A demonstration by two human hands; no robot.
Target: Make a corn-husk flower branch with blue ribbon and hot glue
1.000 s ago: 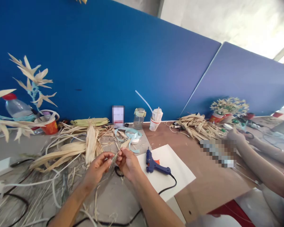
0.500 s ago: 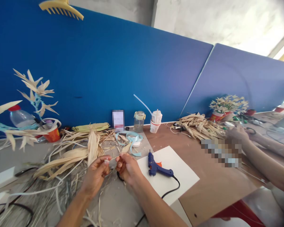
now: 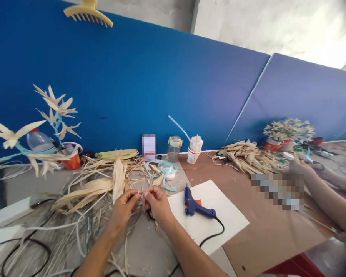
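My left hand (image 3: pixel 129 204) is closed in a pinch, thumb against fingertips, in front of the dried corn husks (image 3: pixel 119 179). Close beside it, almost touching, my right hand (image 3: pixel 158 202) pinches in the same way. A thin pale strip runs between the fingertips; only small ends of it show, and its exact kind is hard to make out. Right of my hands, a blue hot glue gun (image 3: pixel 200 207) lies on a white sheet (image 3: pixel 227 221). Light blue ribbon (image 3: pixel 161 169) lies loosely curled behind my hands.
Husk flowers on a blue-wrapped stem (image 3: pixel 57 119) rise at the left beside a red cup (image 3: pixel 72 161). A phone (image 3: pixel 149 148), a bottle (image 3: pixel 173 149) and paper cups (image 3: pixel 193 155) stand along the blue partition (image 3: pixel 150 77). Another person's hands (image 3: pixel 302 169) work at the right, near a husk pile (image 3: pixel 245 156).
My hands have come closer together, so less of the thin strip shows between them. The view has swung slightly left. The other person's hands remain at the right.
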